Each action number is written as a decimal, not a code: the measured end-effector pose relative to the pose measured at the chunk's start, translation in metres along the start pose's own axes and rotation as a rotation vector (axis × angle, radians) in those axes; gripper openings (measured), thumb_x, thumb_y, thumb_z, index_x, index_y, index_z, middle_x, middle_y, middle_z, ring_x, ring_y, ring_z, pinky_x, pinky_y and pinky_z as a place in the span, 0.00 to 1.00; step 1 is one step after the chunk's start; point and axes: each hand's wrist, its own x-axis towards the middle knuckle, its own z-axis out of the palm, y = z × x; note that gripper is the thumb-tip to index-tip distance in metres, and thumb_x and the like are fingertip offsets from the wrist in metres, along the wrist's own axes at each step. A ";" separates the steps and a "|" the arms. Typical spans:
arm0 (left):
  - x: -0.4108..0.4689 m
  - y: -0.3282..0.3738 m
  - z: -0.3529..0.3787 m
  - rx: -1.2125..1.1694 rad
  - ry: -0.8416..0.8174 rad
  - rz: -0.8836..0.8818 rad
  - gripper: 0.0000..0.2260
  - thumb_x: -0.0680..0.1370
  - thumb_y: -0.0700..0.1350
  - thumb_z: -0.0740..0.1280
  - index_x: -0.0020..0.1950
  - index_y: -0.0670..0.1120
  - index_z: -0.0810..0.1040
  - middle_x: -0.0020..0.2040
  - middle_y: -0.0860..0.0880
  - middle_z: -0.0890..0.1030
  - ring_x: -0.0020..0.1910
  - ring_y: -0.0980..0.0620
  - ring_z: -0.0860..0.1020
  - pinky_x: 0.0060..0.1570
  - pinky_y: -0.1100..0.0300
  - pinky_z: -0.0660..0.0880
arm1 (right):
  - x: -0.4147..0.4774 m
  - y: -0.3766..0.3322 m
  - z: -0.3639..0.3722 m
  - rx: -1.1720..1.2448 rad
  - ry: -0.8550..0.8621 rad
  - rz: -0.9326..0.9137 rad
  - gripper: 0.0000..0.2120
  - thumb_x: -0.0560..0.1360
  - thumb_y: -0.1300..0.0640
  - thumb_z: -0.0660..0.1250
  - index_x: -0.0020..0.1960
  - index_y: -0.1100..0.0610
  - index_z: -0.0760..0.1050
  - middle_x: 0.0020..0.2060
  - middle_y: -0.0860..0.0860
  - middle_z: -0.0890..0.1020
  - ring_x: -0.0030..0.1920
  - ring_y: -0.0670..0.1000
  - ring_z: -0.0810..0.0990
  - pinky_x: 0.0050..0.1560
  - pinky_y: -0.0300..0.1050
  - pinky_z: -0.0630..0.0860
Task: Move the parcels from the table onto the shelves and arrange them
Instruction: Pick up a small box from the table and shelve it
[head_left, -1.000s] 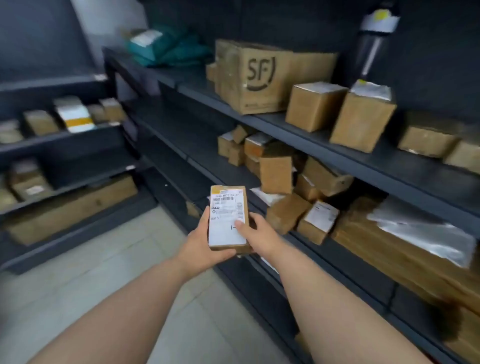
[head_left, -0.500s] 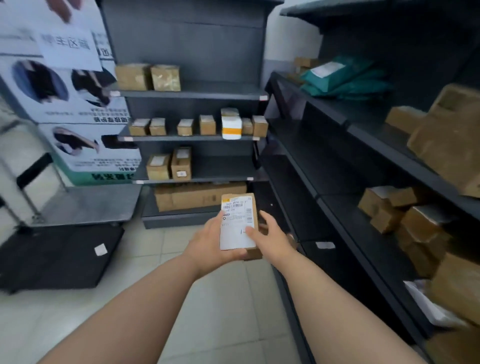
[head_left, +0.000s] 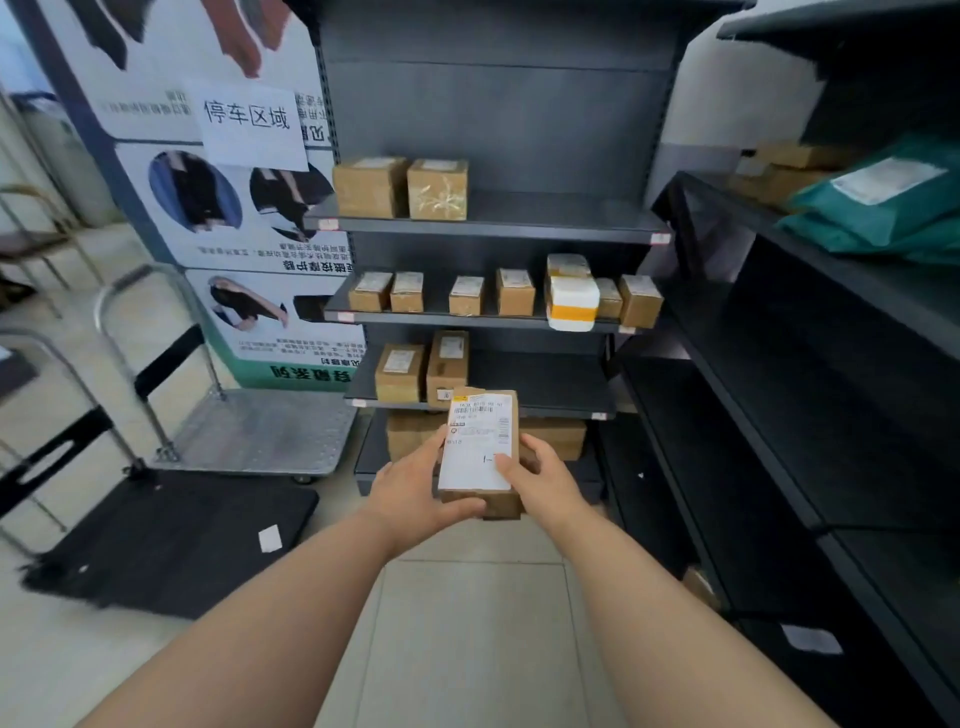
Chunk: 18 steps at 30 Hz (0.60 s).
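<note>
Straight beyond the held parcel, the dark end shelving unit (head_left: 493, 231) now fills the view. A second ago the head faced the crowded side rack (head_left: 779, 415), which has slid off to the right of the grip as the person turns left. That turn suggests the side rack has been passed over and the end unit is the intended destination.

To the left of the hands and lower, a silver platform trolley (head_left: 260, 431) stands on the floor.

Just above and behind the grip runs the unit's third shelf (head_left: 550, 382). A pair of upright boxes (head_left: 400, 371) sits at its left end, and the stretch to their right lies bare (likely the easiest slot, since it is nearest the hands).

The parcel (head_left: 480, 452), a small brown carton with a white shipping label facing up, has not shifted in the hold through the turn. It stays off every shelf, carried in the air in front of the lower shelves.

The left hand (head_left: 410, 491) cups its left side and near corner. The right hand (head_left: 548, 480) clasps the right side, with its thumb (head_left: 506, 465) pressed on the label. Both hands are closed on the carton.

Placement is not yet begun. What remains, by my reading, is a short reach forward and up.
</note>
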 end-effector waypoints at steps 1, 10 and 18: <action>0.016 -0.004 -0.001 -0.003 0.010 -0.009 0.45 0.69 0.60 0.74 0.78 0.57 0.50 0.71 0.56 0.70 0.69 0.51 0.69 0.70 0.44 0.64 | 0.018 -0.002 0.001 0.010 -0.021 0.011 0.25 0.78 0.52 0.66 0.72 0.48 0.63 0.67 0.48 0.74 0.63 0.50 0.75 0.61 0.50 0.76; 0.188 -0.027 -0.011 -0.037 0.098 -0.086 0.40 0.68 0.59 0.75 0.75 0.59 0.58 0.68 0.57 0.74 0.67 0.50 0.71 0.68 0.42 0.66 | 0.207 -0.042 -0.008 -0.140 -0.189 0.075 0.32 0.74 0.49 0.71 0.72 0.48 0.58 0.68 0.48 0.72 0.64 0.50 0.73 0.66 0.54 0.72; 0.294 -0.048 -0.039 0.188 0.204 -0.148 0.40 0.68 0.66 0.71 0.75 0.59 0.58 0.69 0.56 0.73 0.70 0.50 0.68 0.72 0.38 0.55 | 0.314 -0.086 -0.006 -0.357 -0.417 -0.063 0.50 0.70 0.52 0.76 0.78 0.44 0.45 0.74 0.45 0.65 0.73 0.50 0.63 0.69 0.50 0.64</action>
